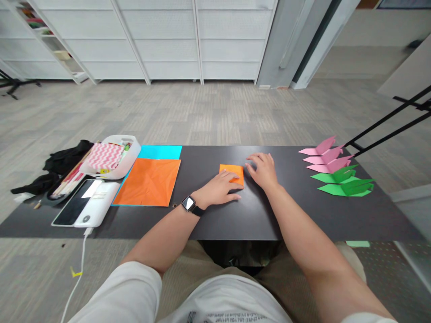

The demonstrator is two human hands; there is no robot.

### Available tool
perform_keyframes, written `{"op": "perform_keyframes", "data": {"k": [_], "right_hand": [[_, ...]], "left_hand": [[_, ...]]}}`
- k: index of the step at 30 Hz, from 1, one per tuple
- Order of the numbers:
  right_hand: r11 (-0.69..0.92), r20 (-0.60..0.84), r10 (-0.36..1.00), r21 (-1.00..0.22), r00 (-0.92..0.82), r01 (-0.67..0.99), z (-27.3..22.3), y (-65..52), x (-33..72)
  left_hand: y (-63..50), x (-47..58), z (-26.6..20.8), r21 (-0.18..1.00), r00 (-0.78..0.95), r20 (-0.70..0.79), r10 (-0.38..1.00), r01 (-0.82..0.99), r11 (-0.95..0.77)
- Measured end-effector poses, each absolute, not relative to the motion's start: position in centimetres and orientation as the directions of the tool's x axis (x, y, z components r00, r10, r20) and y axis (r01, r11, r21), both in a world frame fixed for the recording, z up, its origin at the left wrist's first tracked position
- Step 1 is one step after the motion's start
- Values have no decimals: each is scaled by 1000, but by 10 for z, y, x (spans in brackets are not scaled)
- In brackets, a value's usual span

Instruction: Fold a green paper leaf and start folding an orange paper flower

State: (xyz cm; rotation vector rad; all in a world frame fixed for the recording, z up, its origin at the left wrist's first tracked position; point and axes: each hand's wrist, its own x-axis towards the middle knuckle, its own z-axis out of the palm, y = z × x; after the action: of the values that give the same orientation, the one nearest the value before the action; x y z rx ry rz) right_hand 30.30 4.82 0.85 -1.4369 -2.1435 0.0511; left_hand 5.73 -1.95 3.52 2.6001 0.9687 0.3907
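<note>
A small folded square of orange paper (235, 169) lies flat on the dark table in front of me. My left hand (222, 186) rests on top of it, fingers stretched over its surface, hiding its lower left part. On that wrist is a black smartwatch (188, 203). Just right of the paper, my right hand (263, 168) is at the table with its fingers apart and nothing in them. A gap separates it from the folded paper's right edge.
At left lie orange paper sheets (148, 181) over blue sheets (161, 151), a white basket (133, 159), a phone (72, 204) and a cabled white power bank (97, 206). Along the right stand pink folded paper figures (325, 157) and green ones (346, 186).
</note>
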Motion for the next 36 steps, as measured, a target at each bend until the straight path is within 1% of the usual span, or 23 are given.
{"op": "perform_keyframes", "data": {"k": [2, 3, 5, 7, 9, 12, 14, 16, 20, 25, 29, 36], "right_hand": [[572, 386, 804, -294, -452, 766, 13, 42, 306], [612, 365, 781, -282, -507, 739, 13, 40, 306], [653, 319, 755, -280, -573, 703, 13, 38, 308], [665, 287, 747, -294, -600, 687, 11, 38, 309], [668, 267, 744, -306, -612, 678, 9, 40, 311], [669, 246, 743, -313, -622, 675, 6, 44, 313], [669, 239, 743, -311, -626, 675, 4, 45, 314], [670, 233, 742, -309, -629, 675, 3, 45, 315], [673, 228, 739, -303, -634, 675, 4, 44, 315], [675, 232, 737, -302, -635, 673, 6, 43, 315], [675, 229, 736, -311, -637, 669, 7, 42, 314], [686, 245, 727, -305, -642, 660, 6, 43, 315]], "left_hand": [[-19, 56, 36, 400, 718, 149, 679, 584, -706], [-18, 55, 36, 400, 714, 154, 683, 587, -704], [-16, 54, 37, 400, 702, 156, 695, 598, -695], [-14, 52, 39, 399, 663, 156, 732, 636, -660], [-9, 48, 40, 393, 559, 171, 811, 716, -577], [-2, 40, 39, 375, 304, 204, 931, 854, -361], [1, 34, 37, 355, 167, 206, 964, 906, -232], [3, 30, 34, 339, 113, 194, 975, 925, -174], [3, 29, 33, 338, 126, 170, 977, 924, -178], [3, 31, 37, 380, 117, 173, 978, 908, -176], [3, 31, 38, 422, 124, 189, 974, 885, -195], [2, 34, 39, 444, 160, 228, 960, 861, -249]]}}
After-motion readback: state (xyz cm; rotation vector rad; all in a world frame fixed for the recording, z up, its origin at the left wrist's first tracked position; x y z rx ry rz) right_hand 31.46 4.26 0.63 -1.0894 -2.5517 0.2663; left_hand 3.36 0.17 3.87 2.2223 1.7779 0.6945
